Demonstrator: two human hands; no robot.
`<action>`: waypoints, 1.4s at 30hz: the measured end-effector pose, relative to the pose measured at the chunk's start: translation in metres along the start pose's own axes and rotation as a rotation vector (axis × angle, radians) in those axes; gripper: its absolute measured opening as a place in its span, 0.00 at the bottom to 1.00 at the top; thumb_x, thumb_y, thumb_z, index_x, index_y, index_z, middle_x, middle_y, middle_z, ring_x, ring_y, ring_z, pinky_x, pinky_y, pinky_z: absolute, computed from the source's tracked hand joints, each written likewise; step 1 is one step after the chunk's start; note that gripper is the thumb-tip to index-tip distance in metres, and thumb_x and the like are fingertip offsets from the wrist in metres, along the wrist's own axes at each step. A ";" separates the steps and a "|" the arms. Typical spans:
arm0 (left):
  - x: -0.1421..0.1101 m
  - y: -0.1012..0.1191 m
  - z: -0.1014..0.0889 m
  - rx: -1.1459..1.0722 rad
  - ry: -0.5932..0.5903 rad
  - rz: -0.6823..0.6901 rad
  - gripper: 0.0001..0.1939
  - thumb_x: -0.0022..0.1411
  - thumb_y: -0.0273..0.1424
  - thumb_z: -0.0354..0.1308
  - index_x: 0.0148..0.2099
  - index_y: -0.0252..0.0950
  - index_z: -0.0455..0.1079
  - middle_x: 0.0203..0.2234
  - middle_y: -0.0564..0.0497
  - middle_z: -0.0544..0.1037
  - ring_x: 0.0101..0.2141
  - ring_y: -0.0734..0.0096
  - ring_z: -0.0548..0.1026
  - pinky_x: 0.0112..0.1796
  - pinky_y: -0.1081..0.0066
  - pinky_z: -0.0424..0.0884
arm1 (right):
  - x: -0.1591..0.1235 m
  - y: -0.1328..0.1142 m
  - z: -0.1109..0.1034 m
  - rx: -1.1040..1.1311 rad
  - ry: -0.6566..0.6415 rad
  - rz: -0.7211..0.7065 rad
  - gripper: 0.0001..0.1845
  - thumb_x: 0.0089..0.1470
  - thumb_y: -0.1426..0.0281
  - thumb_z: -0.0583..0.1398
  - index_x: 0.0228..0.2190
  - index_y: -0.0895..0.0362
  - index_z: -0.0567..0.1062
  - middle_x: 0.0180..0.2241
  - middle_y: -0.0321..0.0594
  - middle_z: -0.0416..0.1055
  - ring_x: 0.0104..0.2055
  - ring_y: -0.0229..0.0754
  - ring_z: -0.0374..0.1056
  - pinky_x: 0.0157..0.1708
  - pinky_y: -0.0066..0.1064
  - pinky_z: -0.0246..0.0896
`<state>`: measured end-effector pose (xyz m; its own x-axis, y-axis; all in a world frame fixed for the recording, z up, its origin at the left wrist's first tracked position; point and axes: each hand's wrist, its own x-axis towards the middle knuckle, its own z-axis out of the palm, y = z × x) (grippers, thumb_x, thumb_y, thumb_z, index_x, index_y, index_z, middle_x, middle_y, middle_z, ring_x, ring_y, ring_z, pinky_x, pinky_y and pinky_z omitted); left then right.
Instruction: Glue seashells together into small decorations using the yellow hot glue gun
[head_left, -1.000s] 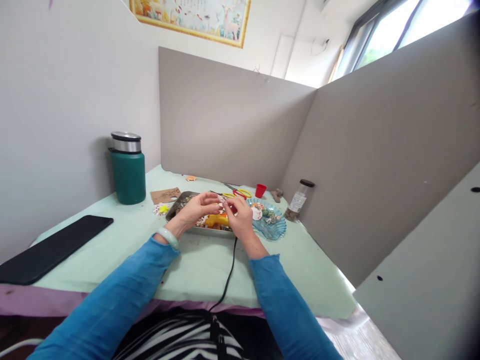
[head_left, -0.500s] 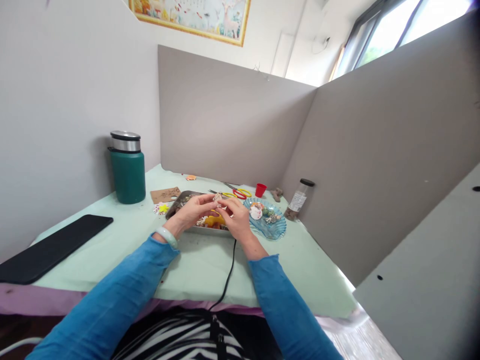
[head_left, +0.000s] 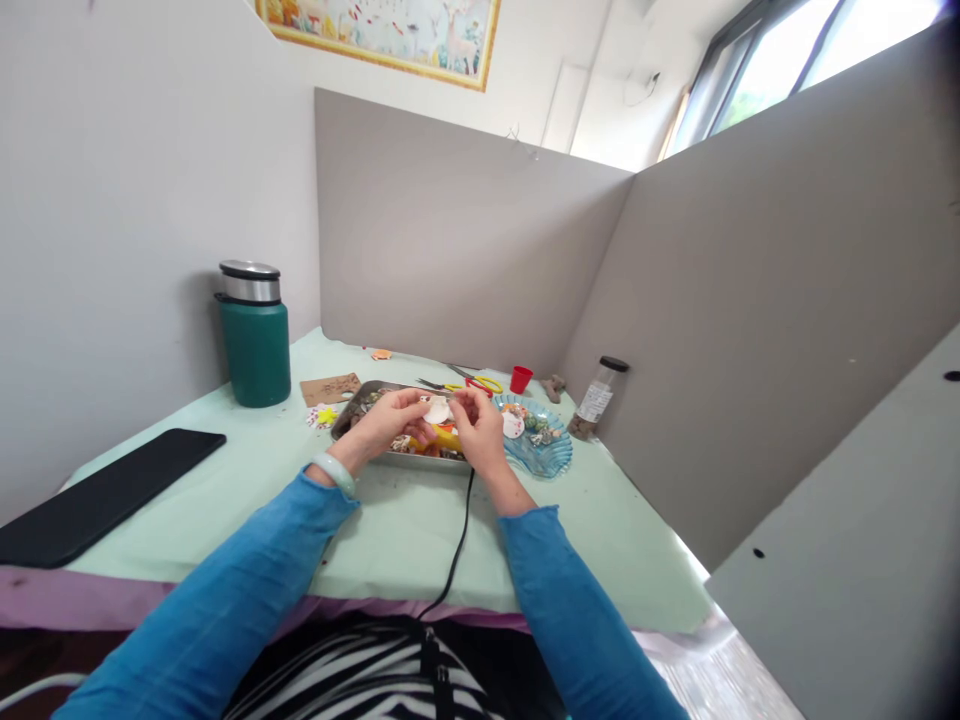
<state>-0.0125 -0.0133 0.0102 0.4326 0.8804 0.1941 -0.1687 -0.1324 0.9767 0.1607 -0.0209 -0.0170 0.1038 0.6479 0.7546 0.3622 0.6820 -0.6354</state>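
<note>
Creased sheeting point(head_left: 397, 520) underlies the left hand point(head_left: 384, 424) pinching a rounded white piece point(head_left: 437, 410).

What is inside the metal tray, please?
The metal tray holds a yellow object and small mixed pieces. The left hand, right hand and white piece between them hide what lies behind.

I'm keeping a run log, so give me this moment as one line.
left hand: holding white piece | right hand: at piece's right edge, grip unclear | beneath hands: metal tray | right of tray: blue dish
</note>
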 end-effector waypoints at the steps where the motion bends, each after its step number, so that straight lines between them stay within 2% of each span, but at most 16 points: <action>1: 0.000 0.000 0.000 0.006 -0.002 0.001 0.17 0.55 0.35 0.66 0.43 0.31 0.70 0.23 0.49 0.78 0.24 0.68 0.78 0.27 0.71 0.74 | 0.000 0.001 0.000 0.015 -0.001 0.023 0.08 0.55 0.65 0.59 0.36 0.56 0.74 0.31 0.38 0.73 0.28 0.39 0.67 0.31 0.31 0.66; 6: 0.001 -0.002 -0.001 0.053 -0.003 0.036 0.22 0.52 0.42 0.69 0.42 0.32 0.70 0.25 0.49 0.79 0.25 0.68 0.79 0.28 0.71 0.75 | 0.001 0.003 0.003 0.113 0.003 0.124 0.08 0.52 0.63 0.61 0.32 0.55 0.75 0.28 0.37 0.74 0.27 0.40 0.68 0.28 0.31 0.66; 10: 0.001 -0.003 0.001 0.118 0.071 0.054 0.25 0.48 0.45 0.71 0.41 0.32 0.70 0.25 0.50 0.78 0.24 0.68 0.78 0.27 0.71 0.75 | -0.001 0.002 0.005 0.127 -0.017 0.141 0.09 0.52 0.63 0.61 0.31 0.55 0.75 0.28 0.37 0.74 0.27 0.39 0.68 0.28 0.30 0.65; 17: 0.002 -0.002 0.002 0.136 0.115 0.102 0.24 0.48 0.47 0.69 0.37 0.31 0.72 0.26 0.50 0.77 0.23 0.70 0.77 0.27 0.71 0.74 | -0.002 0.000 0.005 0.068 -0.042 0.075 0.08 0.54 0.63 0.61 0.31 0.55 0.75 0.27 0.36 0.74 0.27 0.39 0.68 0.28 0.30 0.64; 26: 0.002 -0.003 0.002 0.123 0.099 0.107 0.23 0.52 0.49 0.66 0.35 0.33 0.70 0.25 0.53 0.74 0.24 0.70 0.76 0.28 0.70 0.75 | -0.002 -0.002 0.003 -0.011 -0.022 0.006 0.07 0.55 0.65 0.60 0.30 0.55 0.76 0.28 0.37 0.75 0.28 0.40 0.68 0.31 0.32 0.65; 33: 0.001 -0.003 0.004 0.157 0.110 0.142 0.20 0.50 0.46 0.67 0.32 0.35 0.68 0.24 0.53 0.74 0.26 0.70 0.75 0.28 0.71 0.73 | -0.004 -0.005 0.003 -0.026 -0.065 -0.052 0.07 0.56 0.66 0.60 0.30 0.55 0.76 0.30 0.37 0.75 0.29 0.39 0.68 0.32 0.32 0.65; 38: 0.003 -0.005 0.002 0.135 0.100 0.131 0.21 0.51 0.47 0.67 0.32 0.35 0.69 0.24 0.54 0.73 0.26 0.71 0.74 0.30 0.70 0.74 | -0.003 -0.003 0.004 0.014 -0.064 -0.003 0.07 0.55 0.65 0.60 0.30 0.55 0.76 0.29 0.38 0.75 0.28 0.40 0.69 0.31 0.31 0.65; 42: 0.004 -0.006 0.003 0.109 0.053 0.103 0.22 0.55 0.50 0.63 0.33 0.34 0.69 0.26 0.53 0.73 0.25 0.69 0.75 0.31 0.67 0.75 | -0.002 -0.004 0.004 0.034 -0.060 0.020 0.07 0.54 0.65 0.60 0.29 0.55 0.76 0.28 0.37 0.75 0.27 0.40 0.70 0.30 0.31 0.66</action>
<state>-0.0072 -0.0098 0.0050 0.3699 0.8822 0.2915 -0.1115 -0.2693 0.9566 0.1557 -0.0237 -0.0164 0.0546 0.6798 0.7314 0.3293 0.6792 -0.6559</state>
